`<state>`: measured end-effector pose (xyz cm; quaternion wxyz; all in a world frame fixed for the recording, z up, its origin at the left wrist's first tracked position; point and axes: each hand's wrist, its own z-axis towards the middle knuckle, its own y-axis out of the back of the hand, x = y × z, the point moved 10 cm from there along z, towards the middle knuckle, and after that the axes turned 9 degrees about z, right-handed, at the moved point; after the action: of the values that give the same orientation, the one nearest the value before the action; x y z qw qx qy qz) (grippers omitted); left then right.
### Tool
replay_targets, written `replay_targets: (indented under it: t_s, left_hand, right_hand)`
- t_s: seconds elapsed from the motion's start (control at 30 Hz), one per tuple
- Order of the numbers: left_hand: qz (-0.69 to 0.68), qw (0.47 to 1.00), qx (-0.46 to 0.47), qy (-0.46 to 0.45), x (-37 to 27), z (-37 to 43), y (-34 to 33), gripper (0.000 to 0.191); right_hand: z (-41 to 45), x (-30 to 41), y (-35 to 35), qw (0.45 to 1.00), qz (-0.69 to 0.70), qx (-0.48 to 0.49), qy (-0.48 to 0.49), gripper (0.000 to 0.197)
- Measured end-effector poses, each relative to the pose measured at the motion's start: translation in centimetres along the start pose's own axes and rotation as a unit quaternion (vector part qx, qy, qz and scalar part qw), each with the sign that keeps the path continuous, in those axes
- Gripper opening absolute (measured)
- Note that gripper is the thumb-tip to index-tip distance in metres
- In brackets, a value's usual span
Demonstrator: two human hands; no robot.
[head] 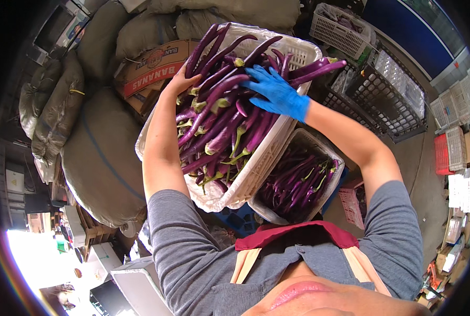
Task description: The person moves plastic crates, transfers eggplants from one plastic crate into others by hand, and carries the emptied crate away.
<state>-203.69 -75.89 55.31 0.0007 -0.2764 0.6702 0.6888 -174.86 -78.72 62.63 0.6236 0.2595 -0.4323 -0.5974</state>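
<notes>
Long purple eggplants (219,130) with green stems are heaped in a white plastic crate (254,173) lined with clear film. My bare left hand (184,82) is at the crate's far left side, its thumb across the near side of several long eggplants (202,49); its other fingers are partly hidden behind them. My right hand (276,94), in a blue glove, lies palm down on the heap with its fingers spread. Beside it, two eggplants (318,73) stick out over the crate's right rim.
Below the crate's right side stands a second crate (335,173) of thinner eggplants. Stuffed sacks (104,158) and a banana carton (152,71) crowd the left. Black crates (385,94) and a white crate (337,33) are at the upper right; a pink crate (351,205) stands near my right elbow.
</notes>
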Motion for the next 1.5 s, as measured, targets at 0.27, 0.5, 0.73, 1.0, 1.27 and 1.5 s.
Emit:
replay_targets:
  t_s: [0.27,0.5,0.73,1.0,1.27,1.5]
  left_hand:
    - [0.170,0.982,-0.052,-0.064,-4.2,-5.4,3.2,0.056]
    - [0.111,0.985,0.125,0.029,1.2,-11.1,2.1,0.058]
    - [0.082,0.996,0.008,0.027,4.7,-9.2,0.6,0.062]
    - [-0.100,0.969,-0.157,-0.161,-4.9,-6.8,6.3,0.045]
    - [0.102,0.909,0.007,-0.405,-20.5,-6.3,-1.9,0.041]
    - [-0.022,0.952,0.083,-0.295,-16.1,-9.0,0.2,0.048]
  right_hand:
    - [-13.9,-8.9,11.4,0.760,0.426,-0.362,-0.332,0.030]
    - [-4.1,-10.6,10.1,0.823,0.407,-0.337,-0.210,0.027]
    - [-1.7,6.3,11.6,0.935,0.284,-0.187,0.098,0.039]
    - [-4.5,-0.1,20.1,0.813,0.379,-0.395,-0.199,0.028]
    - [0.7,11.1,12.3,0.980,0.108,-0.160,0.046,0.035]
    - [-0.4,18.9,-8.8,0.956,0.213,0.155,0.130,0.015]
